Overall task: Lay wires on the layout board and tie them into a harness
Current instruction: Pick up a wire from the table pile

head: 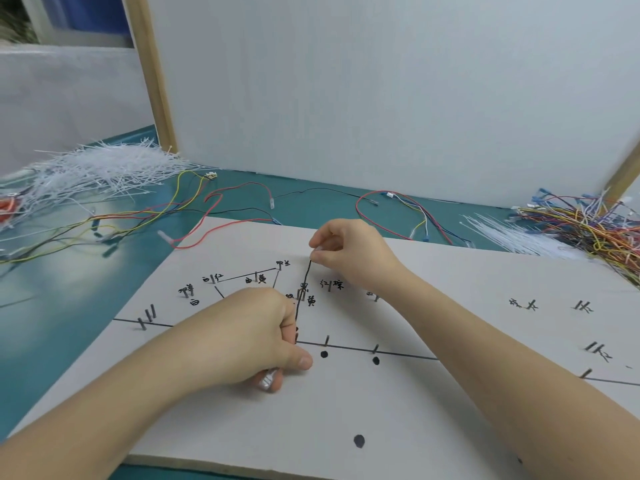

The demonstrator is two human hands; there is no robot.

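from the head view i see the layout board (398,410) lying flat on the teal bench (69,306), white, with drawn black lines, black dots, handwritten labels and short upright pins. a thin black wire (302,299) runs across the middle of the board, stretched nearly straight between both hands and passing beside a pin (303,292) near the centre labels.

my left hand (256,337) sits on the board near the centre, clenched, with the near part of the black wire running into its curled fingers; a small clear terminal (268,379) shows under its fingertips. my right hand (349,251) is farther out, near the far edge of the board, pinching the far end of the same wire between thumb and forefinger, where a pale terminal tip shows.

beyond the board, loose red, yellow, black and blue wires (214,209) lie scattered on the bench. a heap of white cable ties (100,171) sits at the far left. at the far right lies a tangled bundle of coloured wires (588,223), with more white ties (509,233) just left of it. a white panel (381,91) with a wooden frame stands upright behind everything.
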